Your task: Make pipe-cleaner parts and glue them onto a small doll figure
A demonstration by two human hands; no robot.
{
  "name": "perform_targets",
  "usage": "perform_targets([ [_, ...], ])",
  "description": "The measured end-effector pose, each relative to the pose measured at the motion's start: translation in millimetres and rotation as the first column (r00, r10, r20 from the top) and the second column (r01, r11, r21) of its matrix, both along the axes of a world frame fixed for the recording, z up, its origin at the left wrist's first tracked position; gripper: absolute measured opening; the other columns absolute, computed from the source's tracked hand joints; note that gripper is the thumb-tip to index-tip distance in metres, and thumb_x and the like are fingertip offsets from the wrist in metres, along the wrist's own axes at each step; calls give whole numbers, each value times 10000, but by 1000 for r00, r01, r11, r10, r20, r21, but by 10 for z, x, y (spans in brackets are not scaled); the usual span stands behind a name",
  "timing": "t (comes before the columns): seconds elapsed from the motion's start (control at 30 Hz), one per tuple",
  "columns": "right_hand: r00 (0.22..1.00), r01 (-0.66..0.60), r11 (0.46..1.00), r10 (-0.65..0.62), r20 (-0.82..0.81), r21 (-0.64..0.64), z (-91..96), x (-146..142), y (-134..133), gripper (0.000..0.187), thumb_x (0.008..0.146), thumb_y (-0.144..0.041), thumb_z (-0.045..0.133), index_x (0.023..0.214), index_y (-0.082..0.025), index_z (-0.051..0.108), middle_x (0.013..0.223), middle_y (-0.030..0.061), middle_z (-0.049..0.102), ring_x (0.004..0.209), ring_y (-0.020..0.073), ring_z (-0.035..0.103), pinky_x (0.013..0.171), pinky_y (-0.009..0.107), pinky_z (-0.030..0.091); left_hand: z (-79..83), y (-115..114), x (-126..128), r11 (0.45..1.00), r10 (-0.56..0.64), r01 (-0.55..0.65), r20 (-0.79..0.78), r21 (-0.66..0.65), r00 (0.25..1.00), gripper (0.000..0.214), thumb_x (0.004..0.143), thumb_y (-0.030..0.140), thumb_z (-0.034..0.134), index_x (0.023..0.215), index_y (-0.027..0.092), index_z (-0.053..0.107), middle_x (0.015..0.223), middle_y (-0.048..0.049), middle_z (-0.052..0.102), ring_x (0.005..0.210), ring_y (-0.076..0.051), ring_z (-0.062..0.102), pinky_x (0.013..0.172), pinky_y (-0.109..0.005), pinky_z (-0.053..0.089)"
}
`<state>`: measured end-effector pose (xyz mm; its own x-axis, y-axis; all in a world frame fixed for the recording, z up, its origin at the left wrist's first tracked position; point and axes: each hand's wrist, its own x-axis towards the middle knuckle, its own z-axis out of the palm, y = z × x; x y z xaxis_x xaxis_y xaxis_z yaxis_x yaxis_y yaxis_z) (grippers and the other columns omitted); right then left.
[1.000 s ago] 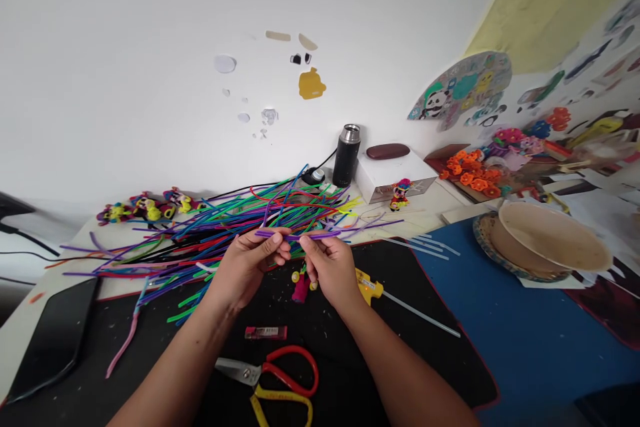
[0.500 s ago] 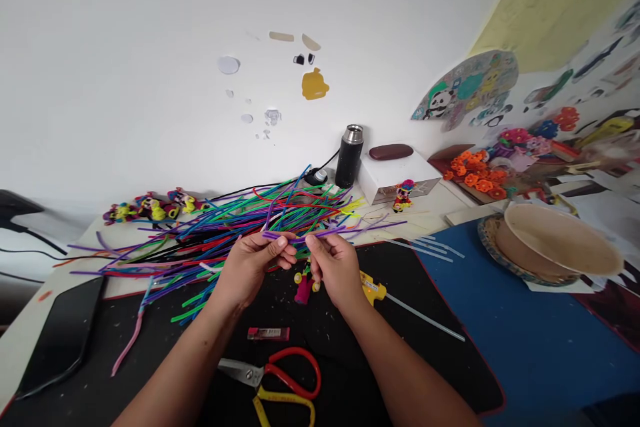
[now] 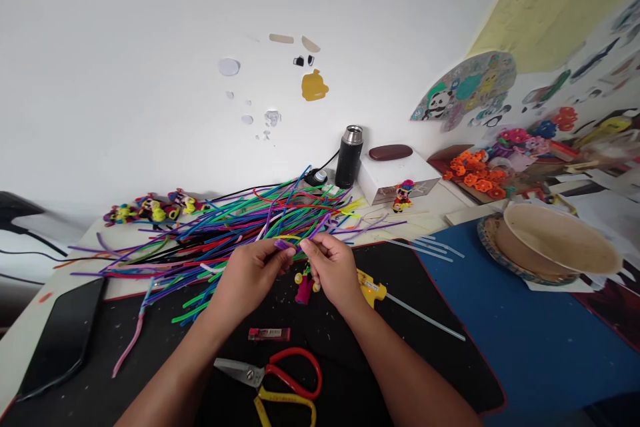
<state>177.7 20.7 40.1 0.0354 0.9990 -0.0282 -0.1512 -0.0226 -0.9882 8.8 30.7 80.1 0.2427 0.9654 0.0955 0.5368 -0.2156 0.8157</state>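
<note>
My left hand [image 3: 250, 273] and my right hand [image 3: 330, 267] meet above the black mat [image 3: 350, 347], both pinching one purple pipe cleaner [image 3: 300, 240] that bends upward and to the right between their fingertips. Just below the hands lies a small pink and yellow figure [image 3: 303, 285]. Behind them spreads a large pile of coloured pipe cleaners [image 3: 225, 227].
Red-handled scissors [image 3: 275, 373], a yellow tape and a small red lighter [image 3: 269, 333] lie near me. A yellow glue gun [image 3: 370, 287] lies right of my hands. A phone [image 3: 60, 333] sits left; a black flask [image 3: 350, 157], white box and woven basket [image 3: 550, 240] stand behind.
The purple pipe cleaner was held straight and level between my hands; now my hands have come closer together and it is folded, its free end pointing up to the right.
</note>
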Motion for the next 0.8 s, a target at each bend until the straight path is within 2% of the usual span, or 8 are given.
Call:
perform_targets([
  [0.1,999,-10,1000,9,32,25,-20,-9,-7,350,885,-529,707,785,-197,654,452,-87,444,372,83,368,369,202,314,44,-9,19,998,-46,50,-97,39,994,354,954,393,618,657,206,666,590,-2,680,527,-163,573,541,-249,362],
  [0.23,998,-11,999,9,62,38,-85,-26,1,321,891,-495,712,780,-195,672,482,-80,459,387,82,378,384,204,300,57,-4,16,994,-56,77,-243,77,968,344,978,357,552,679,211,635,639,-23,695,540,-169,578,576,-259,365],
  [0.33,998,-16,999,14,67,43,-141,-44,8,309,896,-480,705,779,-194,684,491,-76,462,393,85,381,389,208,294,60,5,10,988,-60,112,-408,105,911,263,968,290,553,751,207,674,744,-71,747,625,-206,647,615,-274,374],
  [0.47,994,-26,999,22,104,39,-179,-69,2,302,902,-469,698,774,-196,707,480,-74,461,408,98,404,418,216,317,83,13,5,987,-92,152,-584,55,807,226,982,259,567,825,196,716,794,-115,778,697,-252,712,606,-290,358],
  [0.63,977,-46,998,35,211,50,-180,-90,-15,272,921,-423,674,783,-199,742,498,-58,509,447,115,461,464,224,353,59,27,-16,986,-130,169,-677,-9,724,244,1007,276,545,918,189,755,851,-140,802,744,-298,751,611,-308,398],
  [0.8,937,-89,993,56,345,78,-194,-91,-32,237,943,-387,649,850,-226,797,557,-27,603,496,145,535,494,240,356,38,24,15,987,-123,156,-738,-24,664,290,1010,210,484,912,165,754,868,-181,797,765,-326,767,635,-328,451],
])
